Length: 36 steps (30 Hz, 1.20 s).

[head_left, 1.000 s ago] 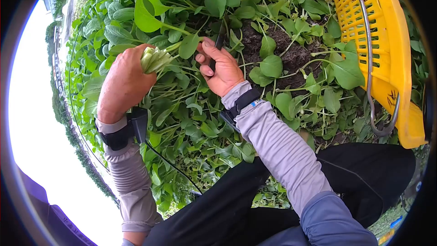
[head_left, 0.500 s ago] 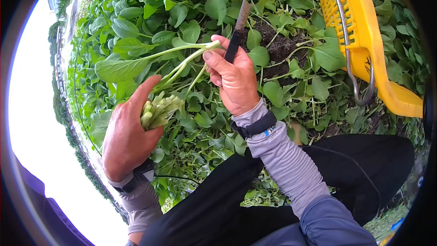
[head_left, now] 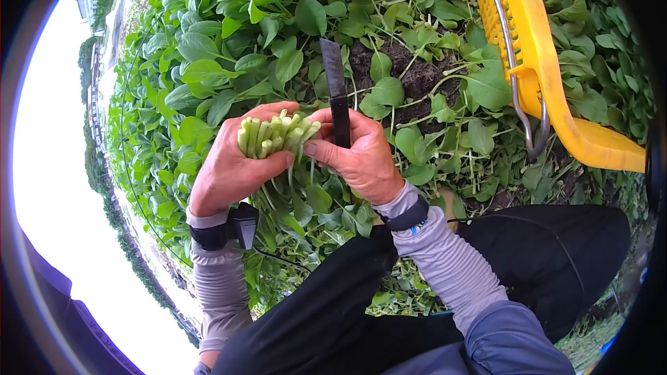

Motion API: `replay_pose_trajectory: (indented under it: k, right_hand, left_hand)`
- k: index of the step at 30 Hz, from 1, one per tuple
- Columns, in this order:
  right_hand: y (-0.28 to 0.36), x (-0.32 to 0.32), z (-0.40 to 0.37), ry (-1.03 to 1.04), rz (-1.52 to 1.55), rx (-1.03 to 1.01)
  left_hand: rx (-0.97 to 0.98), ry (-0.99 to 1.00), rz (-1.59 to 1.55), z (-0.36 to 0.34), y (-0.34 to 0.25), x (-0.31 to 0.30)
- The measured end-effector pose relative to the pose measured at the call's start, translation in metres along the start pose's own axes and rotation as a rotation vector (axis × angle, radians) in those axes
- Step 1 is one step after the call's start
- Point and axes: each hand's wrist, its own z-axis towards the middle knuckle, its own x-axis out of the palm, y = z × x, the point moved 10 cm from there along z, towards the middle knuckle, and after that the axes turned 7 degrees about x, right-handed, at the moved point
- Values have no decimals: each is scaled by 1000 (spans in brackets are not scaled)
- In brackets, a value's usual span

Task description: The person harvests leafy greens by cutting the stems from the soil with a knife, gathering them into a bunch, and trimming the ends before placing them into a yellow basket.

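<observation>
I'm seeing the left hand (head_left: 240, 160) wrapping around the bundle of cut stems (head_left: 274, 133), the right hand (head_left: 358, 156) now meeting it, pressing a stem against its side while gripping the knife (head_left: 338, 97) upright; the yellow crate (head_left: 545, 62) is sitting closer in at right.

Bunched green stems (head_left: 267, 140), cut ends (head_left: 284, 121) showing, dark knife (head_left: 338, 94) beside, seemingly stained

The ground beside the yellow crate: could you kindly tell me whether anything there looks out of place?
Loose leaves lie strewn around the bare soil, looking untidy beside the dense, growing plants.
</observation>
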Motion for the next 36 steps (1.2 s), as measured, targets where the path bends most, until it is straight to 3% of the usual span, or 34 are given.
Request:
replay_pose_trajectory:
  k: [2,3,6,8,10,11,12,14,16,18,20,22,26,28,31,36]
  right_hand:
    - [-12,-4,2,-21,35,-4]
    - [-11,-7,2,-68,-51,-38]
    - [-19,-18,-1,-140,-182,-17]
    - [-28,-51,-4,-394,-82,-75]
    - [-30,-70,-8,-483,-226,-61]
    - [-32,-66,-5,-399,-547,-19]
    - [-39,-60,-1,-302,-865,25]
    - [-58,-57,9,-208,-947,140]
    - [-29,-45,13,-434,-846,-225]
    - [-10,-25,27,-439,-881,-497]
    - [-50,-29,53,-239,-1029,-121]
    - [-81,-35,43,8,-1187,66]
    - [-67,-62,-25,206,-1223,284]
    - [-56,-61,-30,160,-1225,271]
    - [-23,-35,-14,-9,-1042,-54]
    - [-65,-9,26,-45,-1040,-88]
  left_hand:
    - [-282,73,-376,-6,33,19]
    - [-321,57,-443,-7,40,24]
    - [-410,99,-454,-16,69,35]
    - [-444,128,-368,-19,72,31]
    - [-491,223,-79,-24,70,22]
    - [-411,144,136,-22,47,2]
    - [-414,147,136,-25,41,-4]
    - [-368,-11,354,-30,28,-37]
    - [-385,-1,387,-25,21,-47]
    - [-372,14,406,-22,25,-45]
    - [-391,74,454,-19,31,-34]
    - [-444,135,454,-25,46,-25]
    - [-500,152,442,-41,58,-20]
    - [-479,258,518,-45,65,-13]
    - [-489,419,553,-46,69,8]
    - [-465,412,485,-53,98,32]
